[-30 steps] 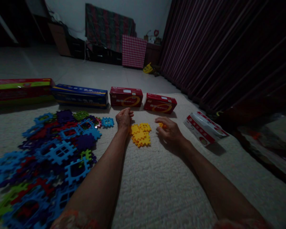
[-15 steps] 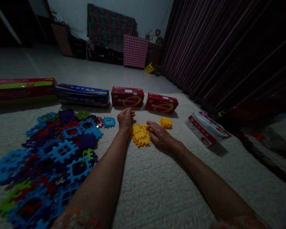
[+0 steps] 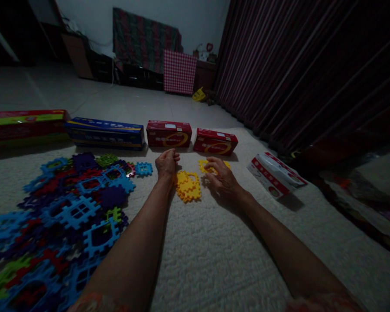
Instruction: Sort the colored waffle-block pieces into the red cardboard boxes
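My left hand [image 3: 166, 164] rests as a closed fist on the quilted mat, and no piece shows in it. Just right of its wrist lies a small pile of yellow interlocking plastic pieces [image 3: 187, 187]. My right hand [image 3: 223, 177] pinches a yellow openwork building piece [image 3: 202, 165] between thumb and fingers, slightly above the mat and to the right of that pile. Partly hidden behind the right fingers is more yellow plastic [image 3: 227, 164]. A light blue toothed piece [image 3: 143, 169] lies to the left of my fist.
A heap of blue, purple, red and green pieces [image 3: 113, 196] covers the mat's left side. Along the back stand a blue box [image 3: 105, 133], two red boxes [image 3: 169, 134] and a long red-green box [image 3: 26, 123]. A white-and-red box [image 3: 273, 175] stands right.
My right hand has lifted a yellow piece off the pile and moved it a little away to the right. The left fist stays beside the pile. The view has shifted slightly.
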Demonstrator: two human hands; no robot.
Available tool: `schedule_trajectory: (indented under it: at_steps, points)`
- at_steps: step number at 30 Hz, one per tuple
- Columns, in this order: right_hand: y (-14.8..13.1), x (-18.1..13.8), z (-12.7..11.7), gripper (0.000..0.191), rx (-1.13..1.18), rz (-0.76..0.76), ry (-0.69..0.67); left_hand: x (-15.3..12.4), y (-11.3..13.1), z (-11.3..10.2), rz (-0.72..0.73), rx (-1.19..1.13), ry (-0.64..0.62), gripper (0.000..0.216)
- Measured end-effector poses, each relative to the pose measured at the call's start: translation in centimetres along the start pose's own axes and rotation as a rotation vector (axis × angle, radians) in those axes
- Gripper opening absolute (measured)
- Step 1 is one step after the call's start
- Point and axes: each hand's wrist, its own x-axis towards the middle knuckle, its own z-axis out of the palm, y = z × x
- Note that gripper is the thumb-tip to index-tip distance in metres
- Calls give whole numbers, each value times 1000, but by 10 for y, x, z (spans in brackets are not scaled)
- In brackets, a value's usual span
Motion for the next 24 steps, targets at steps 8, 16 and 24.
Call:
schedule_trajectory:
  at_steps: [8,16,24]
  points:
    - [61,-6,-32,17,-137,151,220,1,-1,0,11,-10,-7,22]
    - [77,-12,-27,19,-133,130,146,0,-2,-1,18,2,-14,24]
    - [59,-9,-30,23,-150,44,262,4,-5,0,20,-25,-12,22]
